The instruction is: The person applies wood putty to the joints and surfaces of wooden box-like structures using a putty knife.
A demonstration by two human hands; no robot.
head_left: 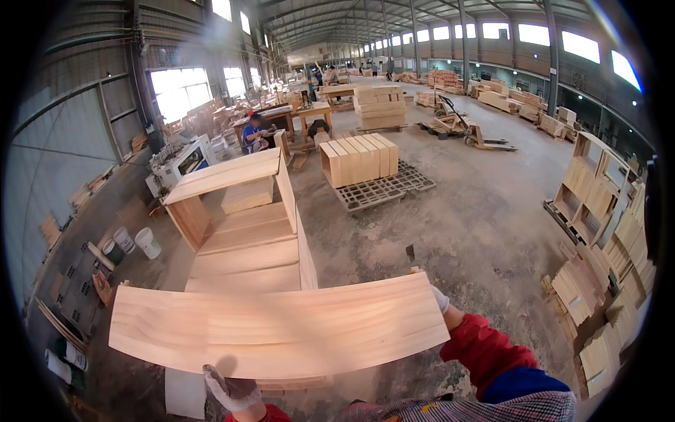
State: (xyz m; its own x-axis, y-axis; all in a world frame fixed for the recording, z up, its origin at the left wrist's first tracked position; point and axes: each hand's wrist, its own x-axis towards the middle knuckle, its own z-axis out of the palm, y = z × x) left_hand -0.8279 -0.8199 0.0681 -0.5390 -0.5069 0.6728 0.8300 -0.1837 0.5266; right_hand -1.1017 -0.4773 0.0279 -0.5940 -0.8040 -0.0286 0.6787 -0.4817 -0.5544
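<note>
A wide, pale wooden board spans the space in front of me, tilted so that its broad face shows. My right hand, in a whitish glove, is closed round the board's right end, most of its fingers hidden behind the wood. At the near edge, left of the middle, my gloved left hand grips the board from below with its thumb side up. Just beyond the board stands an open wooden box frame, its lower part covered by the board.
A row of wooden boxes sits on a grey plastic pallet ahead. White buckets stand on the left, near a white machine. Stacked panels line the right. A co-worker in blue sits farther off; a pallet jack stands beyond.
</note>
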